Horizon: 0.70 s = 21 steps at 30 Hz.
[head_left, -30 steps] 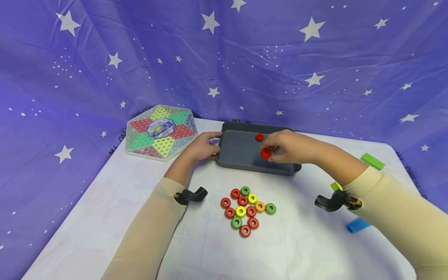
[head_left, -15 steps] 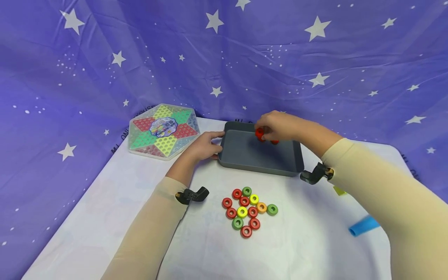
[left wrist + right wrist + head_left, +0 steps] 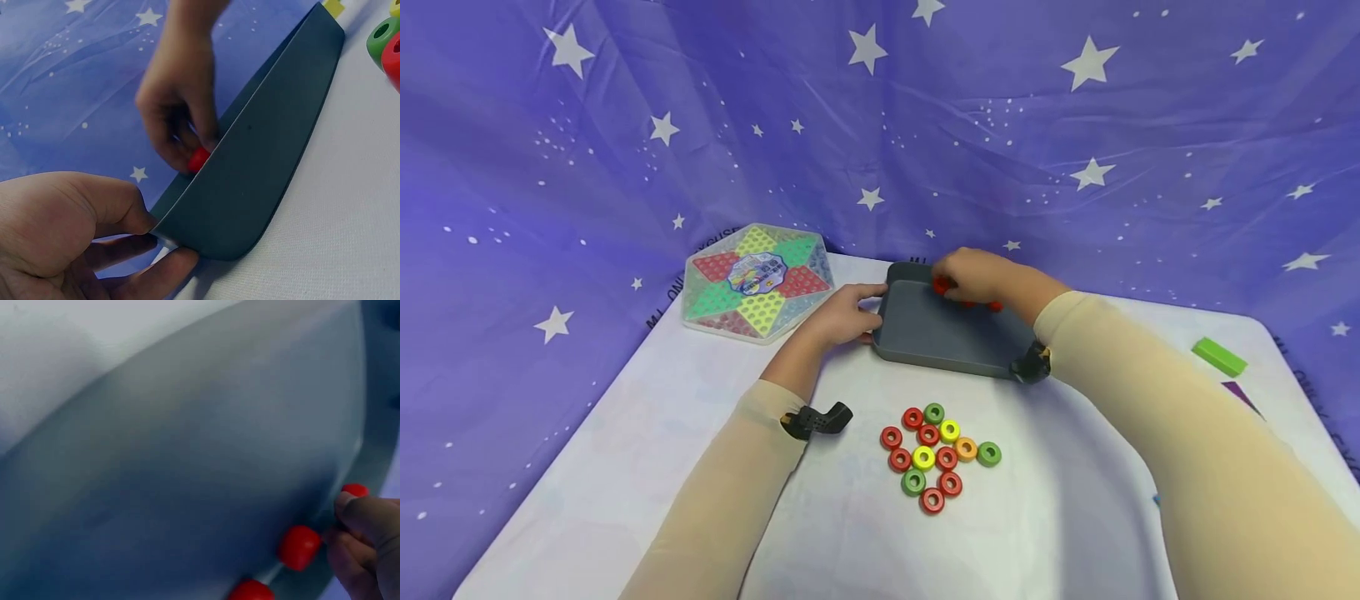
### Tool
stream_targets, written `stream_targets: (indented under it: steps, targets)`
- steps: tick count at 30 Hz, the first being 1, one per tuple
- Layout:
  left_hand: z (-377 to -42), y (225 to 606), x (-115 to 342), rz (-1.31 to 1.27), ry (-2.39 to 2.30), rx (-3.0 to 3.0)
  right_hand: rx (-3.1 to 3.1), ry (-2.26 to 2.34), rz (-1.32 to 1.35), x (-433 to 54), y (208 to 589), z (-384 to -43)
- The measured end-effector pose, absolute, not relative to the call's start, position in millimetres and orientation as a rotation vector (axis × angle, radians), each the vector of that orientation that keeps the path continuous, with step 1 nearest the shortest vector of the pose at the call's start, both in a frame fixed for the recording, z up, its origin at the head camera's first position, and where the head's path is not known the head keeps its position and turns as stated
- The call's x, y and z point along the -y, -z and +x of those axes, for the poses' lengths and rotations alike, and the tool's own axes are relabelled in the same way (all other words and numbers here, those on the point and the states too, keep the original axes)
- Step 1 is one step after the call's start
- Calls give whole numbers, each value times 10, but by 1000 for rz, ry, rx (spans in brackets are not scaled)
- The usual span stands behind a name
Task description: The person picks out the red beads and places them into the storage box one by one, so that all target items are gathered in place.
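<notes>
My left hand [image 3: 844, 315] grips the left end of a dark grey tray [image 3: 925, 333], its thumb and fingers pinching the rim in the left wrist view. Inside the tray, near its far wall, my right hand [image 3: 976, 275] pinches a red ring-shaped bead [image 3: 355, 489]. Two more red beads sit close by along that wall; the right wrist view shows one red bead [image 3: 300, 548] beside the fingertips and another red bead [image 3: 251, 591] at the lower edge. In the head view the right hand partly covers them.
In front of the tray lies a group of red, green, yellow and orange beads [image 3: 924, 457]. A hexagonal Chinese checkers box [image 3: 758, 283] is at the back left. Right of the tray are a green block [image 3: 1220, 357] and a purple piece [image 3: 1242, 397], partly behind the right sleeve.
Carrying its red bead, my right hand has moved left and back to the tray's far wall. My left hand keeps its grip on the tray. The beads on the table stay put.
</notes>
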<state>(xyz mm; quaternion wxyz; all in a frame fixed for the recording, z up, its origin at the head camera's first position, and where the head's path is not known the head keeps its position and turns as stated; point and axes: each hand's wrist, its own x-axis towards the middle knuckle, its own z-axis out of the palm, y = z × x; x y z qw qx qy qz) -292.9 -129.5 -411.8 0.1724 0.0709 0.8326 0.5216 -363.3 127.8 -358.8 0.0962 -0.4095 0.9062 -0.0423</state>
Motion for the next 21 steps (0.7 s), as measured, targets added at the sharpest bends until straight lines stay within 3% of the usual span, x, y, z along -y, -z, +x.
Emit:
stream_targets:
  steps: [10, 21]
  targets:
    - [-2938, 4124, 1274, 190, -1482, -2380, -2747, 70, -1243, -1362, 3797, -3653]
    - [-2948, 4146, 1288, 175, -1459, -2382, -2850, 342, -1259, -1567, 3169, -3277]
